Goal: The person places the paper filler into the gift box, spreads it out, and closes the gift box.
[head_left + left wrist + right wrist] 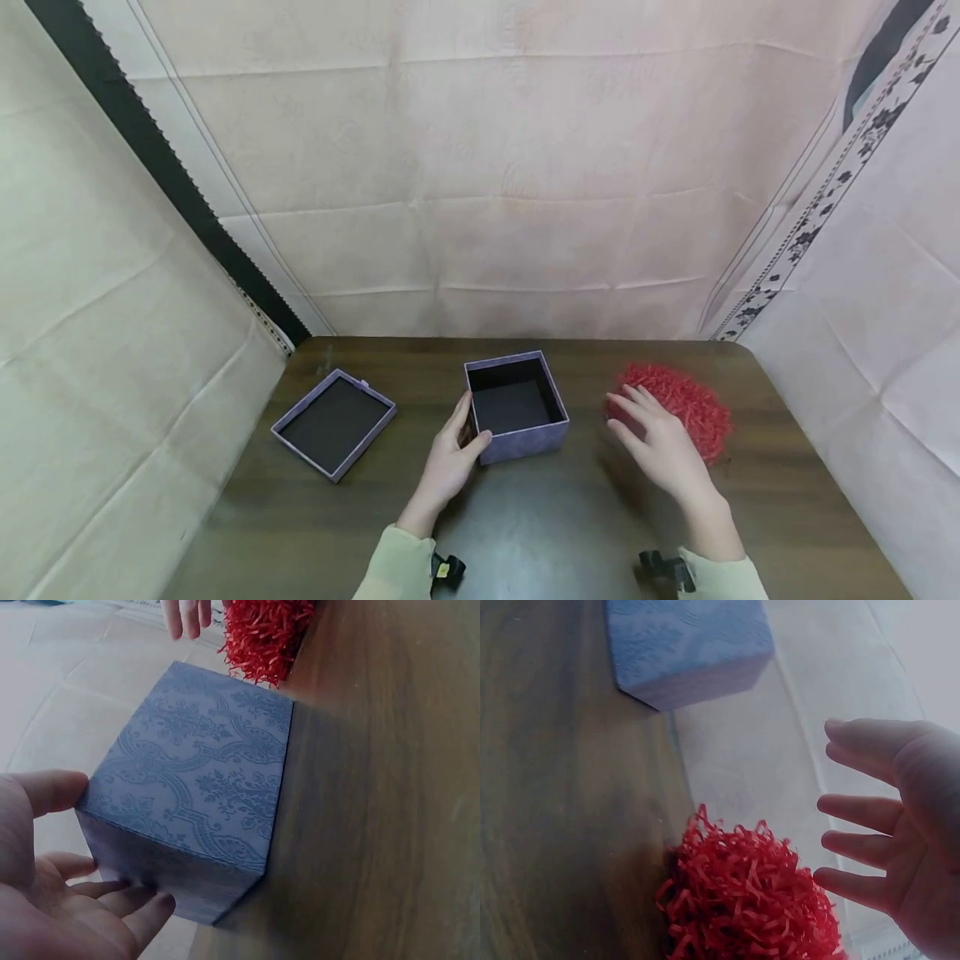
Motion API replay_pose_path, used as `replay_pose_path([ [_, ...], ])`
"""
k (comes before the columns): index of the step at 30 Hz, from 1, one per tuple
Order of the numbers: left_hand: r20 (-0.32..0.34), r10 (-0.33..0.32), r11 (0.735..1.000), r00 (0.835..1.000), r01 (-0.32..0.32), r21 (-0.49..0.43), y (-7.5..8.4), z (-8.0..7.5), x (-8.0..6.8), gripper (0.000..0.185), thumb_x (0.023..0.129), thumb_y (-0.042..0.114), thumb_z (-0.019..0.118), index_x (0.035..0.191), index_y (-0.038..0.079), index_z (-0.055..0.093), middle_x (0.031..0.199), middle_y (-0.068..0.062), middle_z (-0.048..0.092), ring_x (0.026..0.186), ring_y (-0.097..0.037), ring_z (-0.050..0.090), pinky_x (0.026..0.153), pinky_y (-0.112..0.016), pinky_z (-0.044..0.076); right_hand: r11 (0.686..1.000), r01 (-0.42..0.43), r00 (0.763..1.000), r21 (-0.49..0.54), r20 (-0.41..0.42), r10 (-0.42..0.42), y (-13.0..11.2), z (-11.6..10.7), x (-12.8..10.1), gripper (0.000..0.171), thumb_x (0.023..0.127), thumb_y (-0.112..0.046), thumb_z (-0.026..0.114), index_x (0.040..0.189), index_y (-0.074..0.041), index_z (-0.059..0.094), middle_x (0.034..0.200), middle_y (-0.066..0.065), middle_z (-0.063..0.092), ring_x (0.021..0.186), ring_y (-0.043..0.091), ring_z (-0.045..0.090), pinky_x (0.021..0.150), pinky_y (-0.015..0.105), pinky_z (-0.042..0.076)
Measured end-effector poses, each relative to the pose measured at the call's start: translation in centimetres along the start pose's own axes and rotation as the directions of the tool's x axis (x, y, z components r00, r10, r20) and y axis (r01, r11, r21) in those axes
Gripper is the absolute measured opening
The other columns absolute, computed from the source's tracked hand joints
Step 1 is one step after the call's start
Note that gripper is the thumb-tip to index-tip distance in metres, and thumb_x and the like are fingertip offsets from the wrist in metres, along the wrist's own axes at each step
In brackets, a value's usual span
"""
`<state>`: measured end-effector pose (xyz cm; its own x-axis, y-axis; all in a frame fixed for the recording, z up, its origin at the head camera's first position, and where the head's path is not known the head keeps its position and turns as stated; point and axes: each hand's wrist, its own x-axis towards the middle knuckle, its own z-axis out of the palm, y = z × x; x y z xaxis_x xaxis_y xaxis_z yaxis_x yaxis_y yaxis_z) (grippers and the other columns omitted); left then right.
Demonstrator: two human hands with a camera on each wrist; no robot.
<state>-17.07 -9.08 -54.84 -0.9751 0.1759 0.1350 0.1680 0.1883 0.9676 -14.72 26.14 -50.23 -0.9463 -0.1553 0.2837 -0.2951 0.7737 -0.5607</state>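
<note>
Head: red shreds (697, 412) at 1 o'clock from right hand (662, 443), the nearer; pile's long axis 10-to-4. Right grip spread, nothing held. Left hand (448, 460) rests loosely on box's (527, 442) 9 o'clock wall. Bench (555, 521) room at 6.

Left wrist: thumb at box edge, shreds at 1 beyond.

Right wrist: shreds at 8 from fingers, contact unclear.

Behind a wooden table (547, 521) hangs creased pale cloth (510, 158) with a dark band (168, 167) and floral border (835, 188).
</note>
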Motion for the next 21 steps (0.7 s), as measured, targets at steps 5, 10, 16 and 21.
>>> replay_pose_path([
  [5,-0.019,-0.004,0.994,1.000,0.002,-0.109,-0.9,-0.2,0.1,0.073,0.104,0.008,0.069,0.168,0.017,0.036,0.173,-0.008,0.032,0.156,-0.029,0.035,0.124,-0.047,0.032,1.000,-0.018,0.998,0.019,-0.068,0.019,0.3,-0.4,-0.2,0.047,0.104,-0.029,0.074,0.148,-0.015,0.066,0.154,0.018,0.058,0.148,0.045,0.046,0.110,0.072,0.040],
  [10,-0.007,-0.009,0.978,1.000,0.007,-0.207,-1.7,-0.4,0.2,0.064,0.105,0.006,0.067,0.165,0.010,0.042,0.167,-0.013,0.042,0.152,-0.031,0.042,0.118,-0.036,0.039,0.999,-0.045,0.983,0.022,-0.179,0.048,0.5,-1.1,-0.6,0.044,0.102,-0.022,0.076,0.144,-0.013,0.069,0.147,0.018,0.064,0.138,0.045,0.057,0.105,0.072,0.045],
  [16,-0.022,-0.015,0.974,1.000,0.010,-0.227,-2.2,-1.0,0.0,0.058,0.106,0.006,0.066,0.161,0.009,0.048,0.163,-0.009,0.048,0.150,-0.030,0.045,0.110,-0.021,0.043,0.997,-0.080,0.966,0.025,-0.245,0.083,0.8,-1.5,-0.8,0.046,0.100,-0.021,0.079,0.145,-0.015,0.069,0.146,0.015,0.066,0.138,0.042,0.058,0.106,0.070,0.046],
  [21,-0.031,-0.009,0.971,0.999,0.001,-0.240,-1.9,-1.7,0.2,0.054,0.105,0.003,0.066,0.158,0.009,0.054,0.162,-0.008,0.051,0.148,-0.032,0.048,0.109,-0.020,0.044,0.997,-0.074,0.953,0.023,-0.292,0.078,1.2,-1.8,-0.6,0.047,0.100,-0.020,0.079,0.145,-0.012,0.068,0.146,0.018,0.065,0.139,0.045,0.055,0.109,0.072,0.041],
])
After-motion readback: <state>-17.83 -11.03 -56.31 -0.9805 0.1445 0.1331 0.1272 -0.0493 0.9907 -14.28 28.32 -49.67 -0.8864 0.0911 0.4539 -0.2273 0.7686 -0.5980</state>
